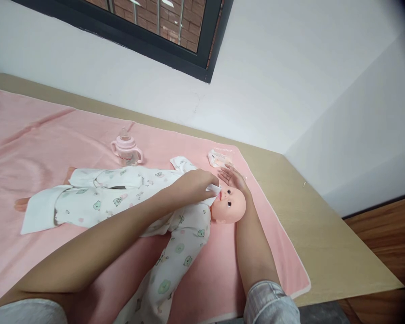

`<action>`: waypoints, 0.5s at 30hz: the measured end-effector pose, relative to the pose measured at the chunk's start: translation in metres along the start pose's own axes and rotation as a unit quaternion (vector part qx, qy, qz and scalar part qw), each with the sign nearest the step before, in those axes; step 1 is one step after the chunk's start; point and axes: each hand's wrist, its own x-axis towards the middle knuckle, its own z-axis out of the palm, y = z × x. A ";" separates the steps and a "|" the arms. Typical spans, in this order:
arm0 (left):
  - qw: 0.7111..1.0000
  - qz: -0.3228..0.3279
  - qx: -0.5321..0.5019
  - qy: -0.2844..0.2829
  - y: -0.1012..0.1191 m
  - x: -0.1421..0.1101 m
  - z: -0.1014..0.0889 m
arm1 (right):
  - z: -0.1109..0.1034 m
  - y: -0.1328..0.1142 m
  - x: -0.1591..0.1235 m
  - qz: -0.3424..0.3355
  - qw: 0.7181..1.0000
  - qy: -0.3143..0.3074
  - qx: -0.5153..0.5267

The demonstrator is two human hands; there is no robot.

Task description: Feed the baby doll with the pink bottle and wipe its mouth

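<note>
Blanket (202,279), pink, beneath the grip. Doll (145,181), clothed, lying under the left hand (199,184), head just right of its pinch. Right hand (233,179), fingers loosely spread. Baby bottle (126,150), well left of the grip. Packet (219,157), just beyond the right hand. Cloth (213,188), white, pinched by the left hand at the doll's mouth: probably light, soft; best held by a gathered edge.

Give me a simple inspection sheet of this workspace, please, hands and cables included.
Surface: creased pink blanket over a pale board.
Job's things: doll lying face up; white cloth at its mouth.
Clutter: bottle beside the doll; clear packet near the right hand.
Hands: left hand pinches the white cloth; right hand open beside the doll's head.
Cables: none certain; small white curved thing unclear.
Surroundings: white wall, dark-framed window.
</note>
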 end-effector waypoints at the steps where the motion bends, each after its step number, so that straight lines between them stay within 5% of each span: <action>1: 1.000 0.002 0.000 0.000 -0.001 0.000 0.001 | 0.001 0.000 -0.001 -0.001 1.000 0.000 -0.002; 15: 0.998 -0.011 0.033 0.045 -0.006 0.004 0.008 | 0.001 -0.001 -0.002 -0.003 1.000 -0.003 -0.009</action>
